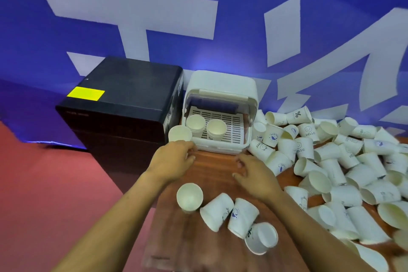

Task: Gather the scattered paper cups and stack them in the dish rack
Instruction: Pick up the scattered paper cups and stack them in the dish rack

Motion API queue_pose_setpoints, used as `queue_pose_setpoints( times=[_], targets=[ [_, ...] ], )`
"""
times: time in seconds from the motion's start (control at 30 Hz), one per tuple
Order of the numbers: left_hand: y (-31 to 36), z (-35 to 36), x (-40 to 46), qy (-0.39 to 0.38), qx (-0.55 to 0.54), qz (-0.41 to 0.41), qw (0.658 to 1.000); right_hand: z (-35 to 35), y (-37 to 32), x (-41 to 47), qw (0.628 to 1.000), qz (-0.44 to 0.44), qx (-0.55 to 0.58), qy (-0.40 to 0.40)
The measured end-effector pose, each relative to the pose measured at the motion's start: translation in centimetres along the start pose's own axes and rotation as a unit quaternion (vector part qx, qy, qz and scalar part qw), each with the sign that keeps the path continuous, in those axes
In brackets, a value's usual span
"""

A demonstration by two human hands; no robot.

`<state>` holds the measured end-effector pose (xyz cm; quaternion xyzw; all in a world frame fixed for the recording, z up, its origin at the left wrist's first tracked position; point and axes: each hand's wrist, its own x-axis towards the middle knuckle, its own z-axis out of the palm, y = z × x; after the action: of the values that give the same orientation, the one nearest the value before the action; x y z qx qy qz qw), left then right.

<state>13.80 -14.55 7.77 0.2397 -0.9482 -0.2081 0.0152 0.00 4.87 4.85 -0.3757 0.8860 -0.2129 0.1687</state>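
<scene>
Desk (pixel 212 174) carrying dish rack (pixel 220 137) holding two cups (pixel 206 127); heap (pixel 344 161) waiting; left hand (pixel 174 161) gripping cup (pixel 180 133), right hand (pixel 254 176) hanging loose, empty.

I saw the left hand (pixel 174 159) holding an upright paper cup (pixel 180 133) just beside the white dish rack (pixel 220 95), where two cups (pixel 206 126) stood. The right hand (pixel 254 174) hovered, fingers loose, over the wooden counter (pixel 212 174), near the scattered cups (pixel 331 161).
</scene>
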Motion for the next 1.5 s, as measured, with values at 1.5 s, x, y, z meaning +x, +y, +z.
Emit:
queue_pose_setpoints(
  times=[1.5],
  targets=[
    [-1.8, 3.1, -0.8, -0.075, -0.024, 0.061, 0.995, 4.4, -0.6, -2.7, 0.999, -0.017, -0.044, -0.006]
  ],
)
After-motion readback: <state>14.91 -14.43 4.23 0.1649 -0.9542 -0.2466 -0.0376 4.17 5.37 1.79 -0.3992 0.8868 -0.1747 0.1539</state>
